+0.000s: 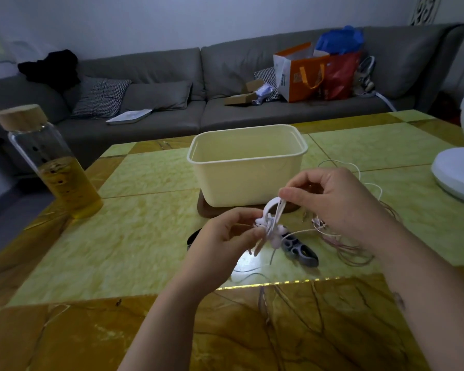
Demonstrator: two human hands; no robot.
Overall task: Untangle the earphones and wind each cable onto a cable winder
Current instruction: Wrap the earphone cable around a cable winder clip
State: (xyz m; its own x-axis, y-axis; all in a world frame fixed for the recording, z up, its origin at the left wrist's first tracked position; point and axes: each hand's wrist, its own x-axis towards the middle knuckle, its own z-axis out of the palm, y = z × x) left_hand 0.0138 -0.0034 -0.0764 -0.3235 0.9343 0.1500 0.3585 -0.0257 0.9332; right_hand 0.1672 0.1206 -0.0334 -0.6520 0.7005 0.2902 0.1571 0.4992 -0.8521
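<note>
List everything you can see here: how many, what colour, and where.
earphone cable: one, white, held above table
tub: one, cream, table centre
cable winder: one, grey, table, in front of tub
cable tangle: one, pinkish, table, right of winder
bottle: one, clear, yellow liquid, table's left
fan base: one, white, right edge
sofa: one, grey, behind table
bags: two, orange and red, on sofa
left hand: pinches earphone cable
right hand: pinches its loop
</note>
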